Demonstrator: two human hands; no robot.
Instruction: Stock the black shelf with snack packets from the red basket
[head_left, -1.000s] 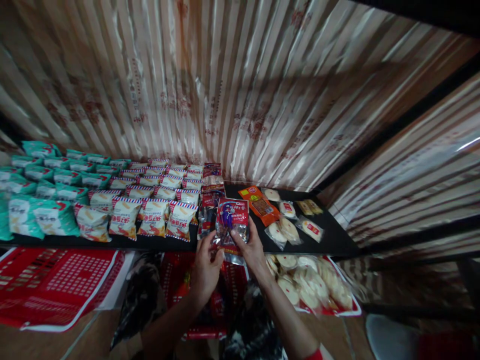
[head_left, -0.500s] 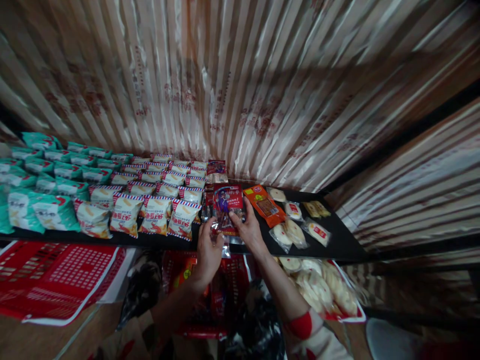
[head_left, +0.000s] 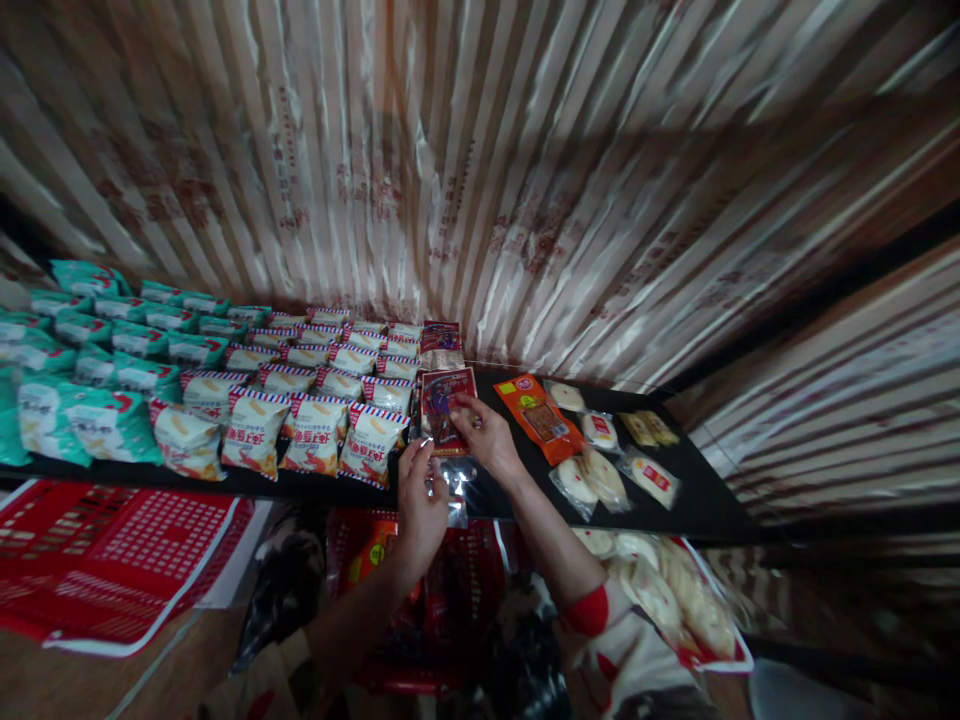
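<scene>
A dark red snack packet (head_left: pixel 442 392) with a printed figure lies on the black shelf, right of the white chip bags. My right hand (head_left: pixel 487 440) is at its right side, thumb and fingers bent together over its edge. Just below the packet, my left hand (head_left: pixel 421 505) has its fingers curled in near its lower left corner; what they pinch is too small to make out. Glossy clear plastic (head_left: pixel 459 490) shows between the hands. Behind sits another dark red packet (head_left: pixel 441 338). An orange snack packet (head_left: pixel 538 415) rests to the right.
Rows of white chip bags (head_left: pixel 307 435) and teal bags (head_left: pixel 109 425) fill the left of the shelf (head_left: pixel 690 490). Round pale packaged snacks (head_left: pixel 600 478) lie at right. Below are red baskets (head_left: pixel 142 550), one holding pale packs (head_left: pixel 660 590). A striped curtain (head_left: pixel 480 180) hangs behind.
The dark red packet has gone down flatter onto the shelf, in front of the one behind. My right hand's fingers have drawn in over it, and my left hand stays low beside it.
</scene>
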